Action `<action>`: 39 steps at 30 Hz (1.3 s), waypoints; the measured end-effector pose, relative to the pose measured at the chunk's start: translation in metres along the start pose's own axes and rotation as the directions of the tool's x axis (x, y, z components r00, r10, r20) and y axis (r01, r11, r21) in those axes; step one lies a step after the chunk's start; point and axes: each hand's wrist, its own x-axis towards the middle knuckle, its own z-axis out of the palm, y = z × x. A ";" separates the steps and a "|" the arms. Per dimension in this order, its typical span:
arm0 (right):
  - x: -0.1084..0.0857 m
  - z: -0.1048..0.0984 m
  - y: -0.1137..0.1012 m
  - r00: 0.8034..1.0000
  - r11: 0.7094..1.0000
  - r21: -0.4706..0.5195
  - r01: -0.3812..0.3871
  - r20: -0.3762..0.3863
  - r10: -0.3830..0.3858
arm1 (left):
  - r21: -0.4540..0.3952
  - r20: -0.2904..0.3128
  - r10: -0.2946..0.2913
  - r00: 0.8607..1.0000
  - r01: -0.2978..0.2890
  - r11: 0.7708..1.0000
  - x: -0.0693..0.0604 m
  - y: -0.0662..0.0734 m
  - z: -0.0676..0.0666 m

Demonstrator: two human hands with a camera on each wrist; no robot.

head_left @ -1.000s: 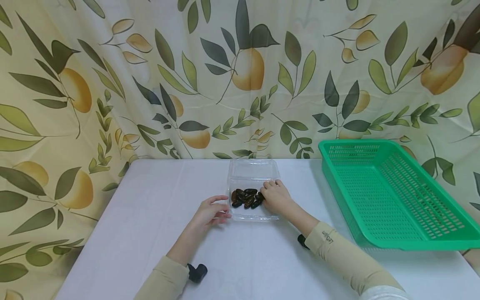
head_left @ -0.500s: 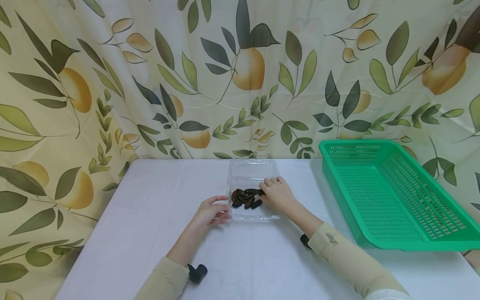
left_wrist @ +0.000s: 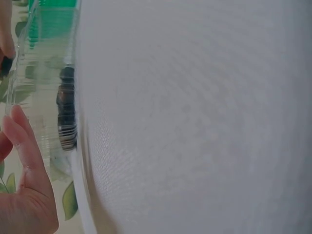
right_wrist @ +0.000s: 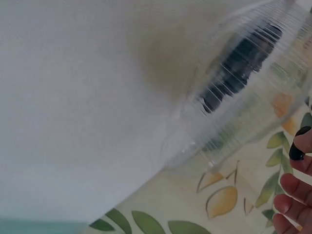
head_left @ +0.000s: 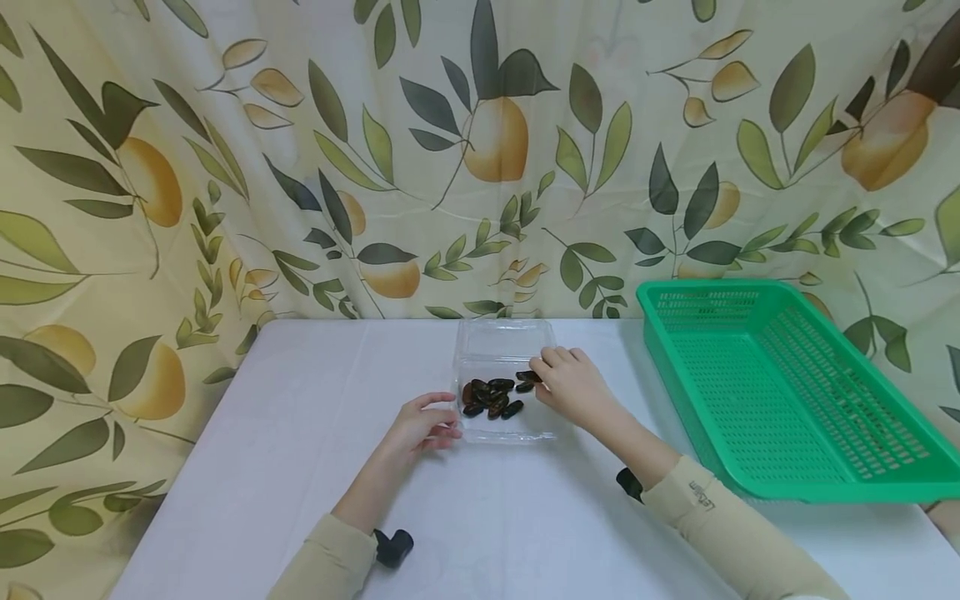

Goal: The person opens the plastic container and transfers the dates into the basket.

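A clear plastic clamshell box [head_left: 506, 339] lies with its lid folded back on the white table. Inside its near half sits a cluster of glossy dark brown dates [head_left: 491, 398]. My right hand [head_left: 573, 385] is above the box's right side and pinches one date [right_wrist: 298, 145] between thumb and finger, as the right wrist view shows. In the head view, another date lies below that one. My left hand [head_left: 420, 423] rests at the box's left side, fingers loosely bent, fingertips [left_wrist: 19, 114] at its wall. The box's ribbed wall partly blurs the dates in both wrist views.
A large green plastic basket [head_left: 693, 433] with a perforated bottom stands on the right of the table. A white cloth [head_left: 315, 467] covers the tabletop. Behind it hangs a curtain [head_left: 300, 208] printed with fruit and leaves.
My right hand has drawn a date away from the cluster, rising and shifting right with it. My left hand and the box have stayed in place.
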 end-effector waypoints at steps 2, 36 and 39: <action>-0.004 -0.006 0.002 1.000 1.000 -0.001 -0.005 -0.019 0.005 | 0.002 0.007 -0.002 1.000 0.002 1.000 0.001 -0.001 0.000; -0.110 -0.060 0.090 0.923 0.924 0.007 -0.384 -0.029 0.384 | -0.005 0.002 -0.008 1.000 0.008 1.000 0.000 -0.001 0.000; -0.120 -0.059 0.097 0.910 0.910 0.004 -0.414 0.004 0.414 | 0.001 -0.002 -0.014 1.000 0.014 1.000 0.000 -0.001 0.000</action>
